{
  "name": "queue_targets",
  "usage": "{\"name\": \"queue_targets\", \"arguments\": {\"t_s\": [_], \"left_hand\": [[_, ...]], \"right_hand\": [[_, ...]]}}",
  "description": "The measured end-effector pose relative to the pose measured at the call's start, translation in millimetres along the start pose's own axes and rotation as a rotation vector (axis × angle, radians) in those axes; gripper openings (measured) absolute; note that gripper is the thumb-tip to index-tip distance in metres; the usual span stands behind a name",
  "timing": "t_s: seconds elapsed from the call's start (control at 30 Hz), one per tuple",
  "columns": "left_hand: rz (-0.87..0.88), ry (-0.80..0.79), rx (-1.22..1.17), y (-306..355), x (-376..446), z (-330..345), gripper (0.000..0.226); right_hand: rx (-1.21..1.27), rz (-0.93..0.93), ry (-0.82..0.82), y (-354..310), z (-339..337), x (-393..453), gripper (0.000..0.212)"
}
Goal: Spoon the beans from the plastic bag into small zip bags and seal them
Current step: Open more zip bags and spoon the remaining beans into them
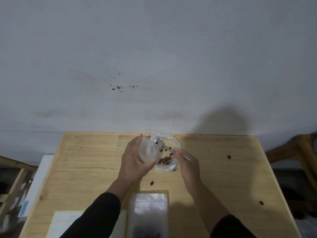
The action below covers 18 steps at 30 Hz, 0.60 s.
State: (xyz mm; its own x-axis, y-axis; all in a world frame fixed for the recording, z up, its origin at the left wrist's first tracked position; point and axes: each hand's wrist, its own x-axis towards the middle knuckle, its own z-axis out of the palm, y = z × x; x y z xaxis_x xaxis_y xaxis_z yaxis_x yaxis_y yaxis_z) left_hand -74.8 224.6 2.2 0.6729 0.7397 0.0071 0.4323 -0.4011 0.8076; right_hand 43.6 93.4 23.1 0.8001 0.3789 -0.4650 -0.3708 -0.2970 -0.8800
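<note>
The right hand pinches the handle of a spoon between thumb and fingertips, the bowl of the spoon reaching up and left into the open plastic bag. The left hand holds a small zip bag by its edges, fingers curled along the far side and thumb along the near side, with its mouth turned toward the spoon and touching the plastic bag's left rim. A cluster of dark beans lies in the near part of the plastic bag, just between the two hands.

The plastic bag sits close to the far edge of the wooden table, near the middle of its width, with the wall directly behind. Loose beans lie on the bare wood: one just near of the hands, one to the right, and one close to the right edge. Bare wood stretches left of the left hand out to the left edge, and right of the right hand.

At the near edge, between the forearms, lies a stack of clear zip bags, with a pale sheet of paper to its left.
</note>
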Motion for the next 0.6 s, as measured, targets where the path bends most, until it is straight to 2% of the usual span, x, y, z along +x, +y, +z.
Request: {"name": "queue_targets", "arguments": {"t_s": [0.23, 0.6], "left_hand": [[-0.016, 0.013, -0.006, 1.0, 1.5, 1.5, 0.098], [-0.02, 0.024, -0.017, -1.5, -0.5, -9.5, 0.111]], "right_hand": [[-0.002, 0.045, -0.072, 2.5, -6.8, 6.3, 0.02], [0.172, 0.055, 0.016, 4.5, -26.3, 2.2, 0.017]]}}
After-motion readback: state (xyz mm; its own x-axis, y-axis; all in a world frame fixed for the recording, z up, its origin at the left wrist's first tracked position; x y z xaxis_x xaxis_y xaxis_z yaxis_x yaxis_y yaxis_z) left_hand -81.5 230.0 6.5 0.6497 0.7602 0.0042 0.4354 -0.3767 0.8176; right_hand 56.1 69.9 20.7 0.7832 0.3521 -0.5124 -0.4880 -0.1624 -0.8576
